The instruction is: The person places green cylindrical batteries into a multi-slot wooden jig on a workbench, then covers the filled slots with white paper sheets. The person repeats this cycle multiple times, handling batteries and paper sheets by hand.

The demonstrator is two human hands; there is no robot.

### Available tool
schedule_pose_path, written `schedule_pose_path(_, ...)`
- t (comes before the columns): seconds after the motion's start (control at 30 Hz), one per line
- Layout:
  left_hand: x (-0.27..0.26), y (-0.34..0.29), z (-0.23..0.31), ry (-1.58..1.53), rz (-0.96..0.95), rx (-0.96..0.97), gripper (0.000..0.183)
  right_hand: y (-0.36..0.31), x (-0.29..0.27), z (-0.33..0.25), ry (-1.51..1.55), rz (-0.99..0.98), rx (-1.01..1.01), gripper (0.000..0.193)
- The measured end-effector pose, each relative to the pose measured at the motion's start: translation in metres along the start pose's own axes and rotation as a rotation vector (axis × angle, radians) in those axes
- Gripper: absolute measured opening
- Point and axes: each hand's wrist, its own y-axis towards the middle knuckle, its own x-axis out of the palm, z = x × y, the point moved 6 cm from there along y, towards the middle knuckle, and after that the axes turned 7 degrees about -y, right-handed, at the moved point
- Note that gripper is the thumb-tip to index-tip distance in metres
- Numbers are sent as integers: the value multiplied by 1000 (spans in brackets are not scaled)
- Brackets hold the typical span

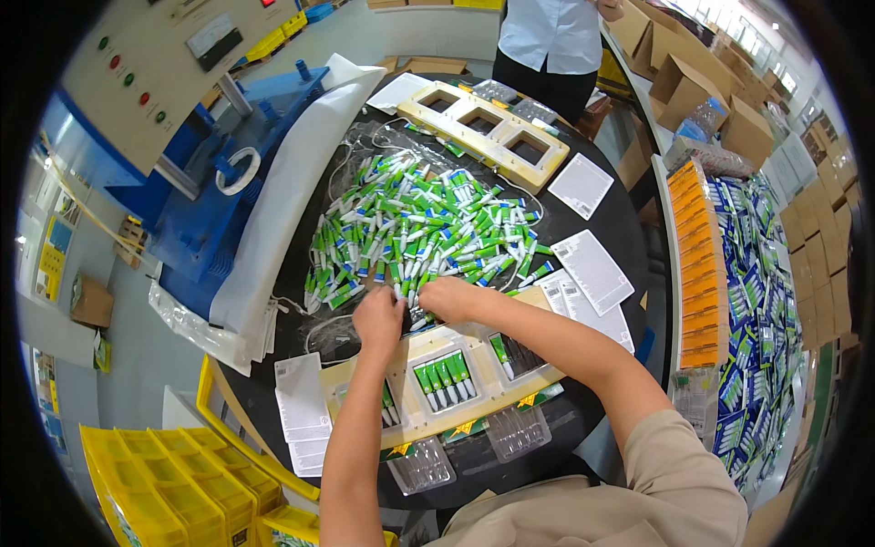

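At the near edge of a heap of small green-and-white tubes (428,219), my left hand (379,319) and my right hand (447,299) work close together with curled fingers. What the fingers hold, if anything, is hidden. Just below them lies a cream frame (428,416) with several openings, partly covered by my forearms. Its middle opening holds a row of green-and-white tubes (445,379). A few tubes (499,356) lie at one side of the right opening; some also show in the left one (389,401), behind my left forearm.
A second cream frame (483,128) lies behind the heap. White printed cards (592,272) flank it on the round black table (629,205). Clear plastic trays (517,432) stick out nearest me. A blue machine (196,219) stands left, yellow crates (164,483) lower left. Another person (551,41) stands beyond.
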Motion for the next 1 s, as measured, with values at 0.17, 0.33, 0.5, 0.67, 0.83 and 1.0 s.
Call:
schedule_pose_path(0.17, -8, -13, -9, 22, 94, 43, 18, -24, 4, 22, -243, 124, 149, 11)
schedule_pose_path(0.33, -13, -12, -7, -77, 113, -2, 19, -31, -20, 12, -227, 236, -19, 11)
schedule_pose_path(0.5, -46, -64, -3, -499, 218, -152, 19, -143, -71, -11, -72, 609, 169, 8)
schedule_pose_path(0.67, -37, -132, 38, -1056, 209, -260, 16, -210, -40, -75, -184, 497, -75, 21)
schedule_pose_path(0.83, -37, -161, 84, -1148, 147, -225, 23, -202, -18, -75, -296, 477, -72, 22)
schedule_pose_path(1.0, -35, -169, 106, -1132, 126, -159, 23, -207, -19, -73, -231, 507, -41, 23)
